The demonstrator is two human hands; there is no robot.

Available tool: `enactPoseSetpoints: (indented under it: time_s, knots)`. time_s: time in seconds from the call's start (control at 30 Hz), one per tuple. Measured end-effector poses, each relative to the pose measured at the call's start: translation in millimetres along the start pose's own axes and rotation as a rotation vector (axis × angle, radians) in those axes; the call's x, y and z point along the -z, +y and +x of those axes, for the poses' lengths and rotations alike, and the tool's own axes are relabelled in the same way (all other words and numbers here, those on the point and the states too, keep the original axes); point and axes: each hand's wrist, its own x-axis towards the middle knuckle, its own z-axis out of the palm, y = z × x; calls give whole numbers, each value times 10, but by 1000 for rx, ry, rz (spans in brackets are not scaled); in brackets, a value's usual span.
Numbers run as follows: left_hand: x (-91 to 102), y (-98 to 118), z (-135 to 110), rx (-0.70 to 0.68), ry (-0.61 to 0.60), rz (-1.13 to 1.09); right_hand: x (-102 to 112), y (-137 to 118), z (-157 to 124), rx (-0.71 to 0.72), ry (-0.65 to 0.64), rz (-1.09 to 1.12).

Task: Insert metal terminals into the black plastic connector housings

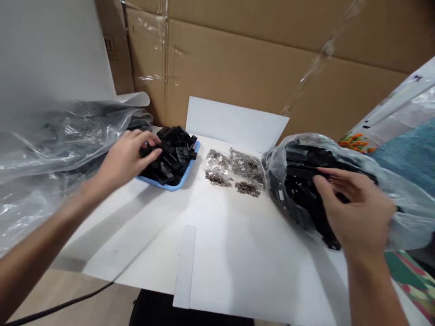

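Observation:
My left hand (131,151) is over the left side of a blue basket (185,178) heaped with black plastic parts (171,151), some with ribbed faces. Its thumb and fingers are curled closed around one of the black parts at the edge of the heap. On the right, my right hand (358,206) reaches into the mouth of a clear plastic bag (273,179) full of longer, glossy black plastic parts (306,190). Thumb and index finger pinch a black part there; the other fingertips are partly hidden behind the hand.
Two clear bags of small metal pieces (246,163) lie mid-table, with loose metal pieces (249,188) in front. A white strip (185,267) lies near the front edge. Cardboard (231,68) stands behind, plastic sheeting (84,131) at left. A black cable (68,303) hangs low left.

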Motion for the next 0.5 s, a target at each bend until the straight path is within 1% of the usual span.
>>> enactPoseSetpoints:
  time_s: [0.03,0.1,0.17,0.2,0.23,0.33,0.43,0.5]
  knots:
    - [33,-127,148,-53,-57,67,59,108,79,-53,77,-81]
    - [27,-314,393,-138,-169,123,157,312,201,-205,167,-208]
    - [-48,-413,545,-179,-228,119,232,482,259,-312,173,-322]
    - [-96,-439,590,-191,-246,113,263,552,263,-322,150,-388]
    - [-143,-457,621,-197,-249,107,289,611,253,-303,117,-461]
    - [-222,-506,680,-205,-225,101,335,727,185,-169,27,-660]
    - [-177,-507,721,-205,-166,94,318,764,134,-67,10,-823]
    - [-121,-399,707,-193,-72,65,278,780,134,-12,-7,-893]
